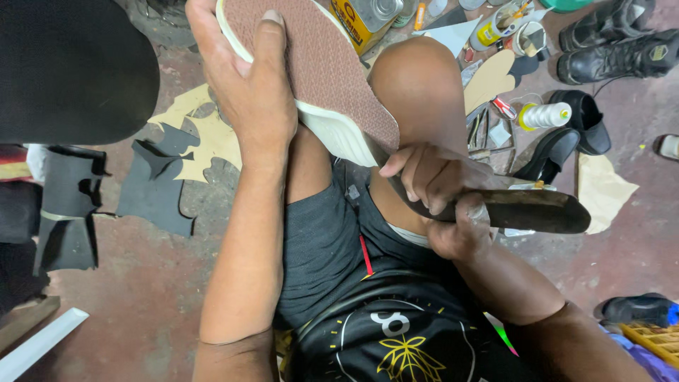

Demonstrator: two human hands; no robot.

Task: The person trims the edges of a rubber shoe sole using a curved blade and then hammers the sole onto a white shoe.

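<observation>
Firmly, left hand gripping textured brown sole, right hand on dark blade

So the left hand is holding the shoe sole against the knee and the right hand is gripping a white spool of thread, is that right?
Not quite. The left hand does hold the shoe sole against the knee, but the right hand grips a dark, worn tool at the sole's edge, not a spool. The white spool of thread lies untouched on the floor beyond the knee. The head view shows this.
</observation>
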